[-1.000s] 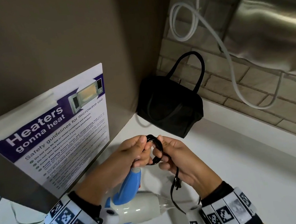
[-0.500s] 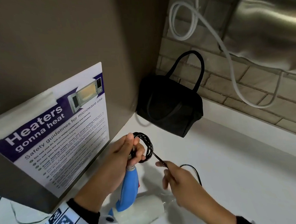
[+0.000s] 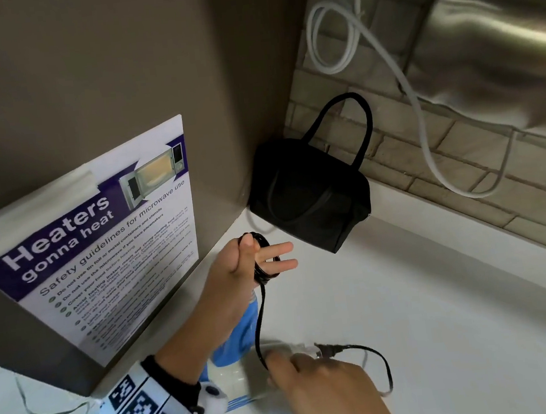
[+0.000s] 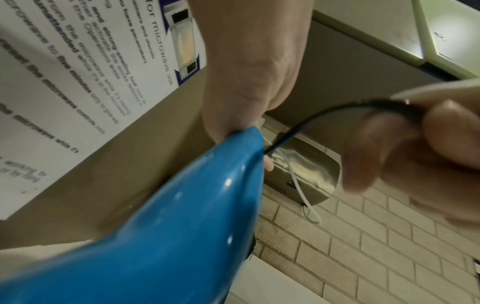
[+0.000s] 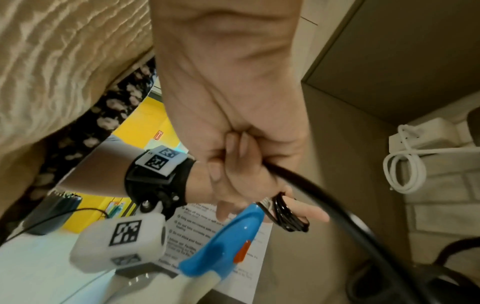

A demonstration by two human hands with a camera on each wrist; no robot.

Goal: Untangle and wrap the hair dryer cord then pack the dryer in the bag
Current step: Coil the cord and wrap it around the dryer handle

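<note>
The left hand (image 3: 238, 271) held the blue handle (image 3: 241, 335) of the hair dryer (image 3: 230, 376) upright over the white table (image 3: 445, 323), the thumb pressed against the handle top while two fingers (image 3: 278, 250) stood out straight toward the bag. Several turns of the black cord (image 3: 260, 322) sat coiled around those extended fingers, close to the handle end. From the coil the cord dropped straight down to the right hand (image 3: 320, 384), which was low over the table and blurred in the head view. In the right wrist view its fingers (image 5: 233, 156) were curled tightly about the cord, gripping it. Beyond that hand the cord ran out in a loose loop lying on the table, and its plug (image 3: 328, 349) lay just past the knuckles. The dryer's pale barrel rested low beside the left wrist, partly hidden by both hands. The black bag (image 3: 311, 199) stood in the corner against the brick wall (image 3: 461, 153), one carrying handle upright, well apart from the dryer; whether its top was open could not be told. A microwave safety poster (image 3: 100, 245) was taped to the grey panel at left. A white cable (image 3: 425, 130) hung looped on the wall beside a steel hand dryer (image 3: 497, 48).
</note>
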